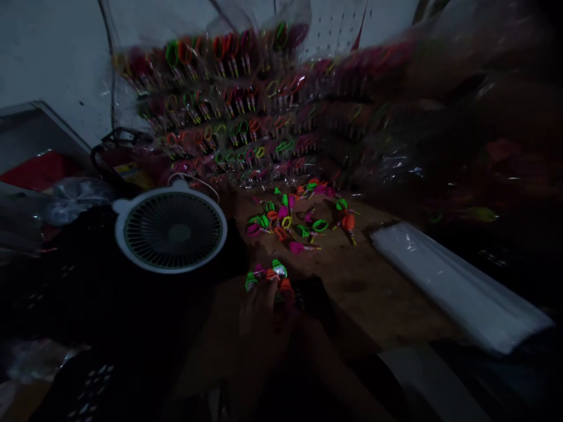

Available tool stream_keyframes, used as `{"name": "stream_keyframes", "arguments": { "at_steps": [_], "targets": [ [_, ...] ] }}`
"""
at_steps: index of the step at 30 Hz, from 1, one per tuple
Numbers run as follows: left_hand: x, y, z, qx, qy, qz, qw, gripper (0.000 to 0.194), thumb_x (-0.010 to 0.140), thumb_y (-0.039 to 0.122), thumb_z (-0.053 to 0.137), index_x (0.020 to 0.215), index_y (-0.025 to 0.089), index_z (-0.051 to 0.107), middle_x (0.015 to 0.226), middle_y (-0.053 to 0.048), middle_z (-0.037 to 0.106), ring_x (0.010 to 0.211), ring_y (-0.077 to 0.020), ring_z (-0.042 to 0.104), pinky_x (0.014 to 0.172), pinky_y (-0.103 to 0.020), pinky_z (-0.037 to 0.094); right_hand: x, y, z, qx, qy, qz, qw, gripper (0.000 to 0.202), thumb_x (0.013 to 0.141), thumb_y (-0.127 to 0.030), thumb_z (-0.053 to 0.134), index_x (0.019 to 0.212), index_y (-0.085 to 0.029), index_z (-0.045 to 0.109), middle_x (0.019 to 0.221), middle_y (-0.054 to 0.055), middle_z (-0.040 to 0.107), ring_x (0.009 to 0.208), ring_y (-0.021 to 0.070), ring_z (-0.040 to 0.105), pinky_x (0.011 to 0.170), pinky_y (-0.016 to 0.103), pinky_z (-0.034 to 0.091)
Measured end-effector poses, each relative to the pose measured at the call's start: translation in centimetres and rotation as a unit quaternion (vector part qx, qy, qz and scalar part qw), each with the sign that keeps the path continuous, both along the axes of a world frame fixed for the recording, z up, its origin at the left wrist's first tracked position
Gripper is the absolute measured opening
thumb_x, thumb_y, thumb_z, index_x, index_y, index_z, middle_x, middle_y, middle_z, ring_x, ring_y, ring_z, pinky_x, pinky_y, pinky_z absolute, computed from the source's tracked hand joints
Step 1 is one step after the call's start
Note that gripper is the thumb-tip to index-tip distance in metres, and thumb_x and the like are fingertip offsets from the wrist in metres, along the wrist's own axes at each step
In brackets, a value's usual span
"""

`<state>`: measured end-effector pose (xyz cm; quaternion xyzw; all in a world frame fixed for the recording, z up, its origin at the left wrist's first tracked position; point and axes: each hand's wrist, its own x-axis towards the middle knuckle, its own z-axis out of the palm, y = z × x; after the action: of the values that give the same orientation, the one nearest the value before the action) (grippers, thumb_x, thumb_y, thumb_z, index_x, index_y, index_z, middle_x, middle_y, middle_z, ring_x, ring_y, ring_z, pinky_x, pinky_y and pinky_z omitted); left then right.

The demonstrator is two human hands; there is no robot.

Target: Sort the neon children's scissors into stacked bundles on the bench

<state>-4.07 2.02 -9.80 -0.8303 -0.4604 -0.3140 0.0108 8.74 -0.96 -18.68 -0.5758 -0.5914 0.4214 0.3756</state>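
Low in the middle of the dim head view, my left hand (259, 305) has its fingers closed around a small bunch of neon plastic ring-shaped toys (278, 268), green, orange and pink. My right hand (303, 328) is close beside it, just below the bunch; deep shadow hides its fingers. A dark object (310, 293) lies by the right hand, its kind unclear. Beyond the hands, more of the loose toys (303, 230) are scattered over the brown tabletop (347, 275), several with thin printed tails.
A round fan (176, 230) stands to the left. On the right lies a stack of clear plastic sleeves (457, 287). Rows of bagged toys (237, 99) are piled against the back wall. A red item (39, 170) and a crumpled plastic bag (74, 199) are at far left.
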Motion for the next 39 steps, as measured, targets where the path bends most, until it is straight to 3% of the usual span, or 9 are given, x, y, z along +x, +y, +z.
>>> {"name": "stream_keyframes", "arguments": {
  "at_steps": [4,8,10,14,18,21,25,30,39],
  "targets": [
    [-0.1,0.3,-0.7,0.012,0.060,0.006,0.998,0.060,0.083,0.033,0.056,0.136,0.018,0.034,0.134,-0.010,0.050,0.127,-0.0269,0.040,0.097,-0.043,0.041,3.8,1.4,1.9,0.035,0.052,0.091,0.994,0.029,0.083,-0.021,0.051,0.105,-0.017,0.068,0.105,0.007,0.068,0.095,0.0219,0.064,0.086,0.031,0.050],
    [-0.3,1.5,-1.1,0.005,0.071,-0.002,0.997,0.059,0.082,0.039,0.055,0.134,0.016,0.039,0.132,-0.011,0.051,0.126,-0.0283,0.041,0.098,-0.045,0.040,7.6,7.2,4.9,0.070,-0.226,-0.082,0.968,0.041,0.086,-0.010,0.042,0.125,-0.013,0.053,0.122,0.014,0.059,0.105,0.0222,0.061,0.092,0.034,0.047],
    [-0.6,2.0,-0.8,0.005,0.078,-0.013,0.997,0.058,0.083,0.041,0.054,0.133,0.015,0.040,0.133,-0.013,0.050,0.125,-0.0285,0.042,0.098,-0.045,0.041,8.3,10.4,5.6,0.029,-0.355,-0.086,0.930,0.047,0.086,-0.005,0.039,0.132,-0.011,0.046,0.133,0.022,0.047,0.097,0.0261,0.064,0.084,0.040,0.051],
    [-1.4,2.4,0.0,-0.005,0.091,-0.027,0.995,0.055,0.085,0.042,0.052,0.132,0.016,0.041,0.133,-0.013,0.050,0.122,-0.0280,0.045,0.097,-0.045,0.041,8.4,13.4,5.6,0.009,-0.394,-0.079,0.916,0.040,0.084,0.001,0.035,0.116,-0.003,0.058,0.134,0.029,0.041,0.108,0.0314,0.058,0.088,0.042,0.048],
    [-1.5,2.0,0.1,-0.029,0.065,-0.011,0.997,0.053,0.085,0.040,0.053,0.132,0.019,0.042,0.137,-0.011,0.045,0.126,-0.0271,0.042,0.101,-0.044,0.038,8.5,10.9,5.5,0.044,-0.334,-0.062,0.940,0.035,0.087,-0.006,0.040,0.118,-0.009,0.056,0.119,0.023,0.056,0.096,0.0238,0.064,0.085,0.035,0.049],
    [-1.2,1.8,-0.3,-0.039,0.037,-0.010,0.999,0.050,0.085,0.039,0.052,0.131,0.019,0.044,0.137,-0.010,0.045,0.127,-0.0257,0.040,0.102,-0.043,0.037,8.0,7.0,4.8,0.109,-0.084,-0.005,0.991,0.030,0.087,-0.020,0.050,0.115,-0.010,0.057,0.112,0.014,0.063,0.098,0.0204,0.062,0.088,0.031,0.048],
    [-1.1,1.7,-0.1,-0.054,0.049,0.002,0.997,0.051,0.085,0.041,0.052,0.131,0.020,0.043,0.136,-0.010,0.047,0.126,-0.0265,0.041,0.101,-0.044,0.038,5.3,2.0,3.2,0.049,0.109,0.027,0.992,0.032,0.078,-0.036,0.061,0.097,-0.011,0.066,0.093,0.008,0.069,0.082,0.0211,0.064,0.072,0.028,0.052],
    [-1.4,1.5,0.4,-0.037,0.082,-0.017,0.996,0.049,0.088,0.036,0.049,0.133,0.019,0.041,0.138,-0.010,0.044,0.127,-0.0254,0.040,0.101,-0.041,0.038,2.5,-0.6,2.1,0.015,0.127,0.058,0.990,0.027,0.079,-0.032,0.057,0.089,-0.012,0.071,0.085,0.006,0.070,0.077,0.0216,0.064,0.068,0.028,0.050],
    [-0.6,0.2,1.1,0.017,0.115,-0.005,0.993,0.048,0.091,0.031,0.044,0.134,0.010,0.038,0.140,-0.012,0.043,0.130,-0.0260,0.036,0.103,-0.041,0.033,2.4,0.8,2.3,0.022,0.036,0.107,0.993,0.026,0.090,-0.036,0.052,0.100,-0.015,0.065,0.097,0.006,0.066,0.086,0.0179,0.062,0.079,0.033,0.052]
  ]
}}
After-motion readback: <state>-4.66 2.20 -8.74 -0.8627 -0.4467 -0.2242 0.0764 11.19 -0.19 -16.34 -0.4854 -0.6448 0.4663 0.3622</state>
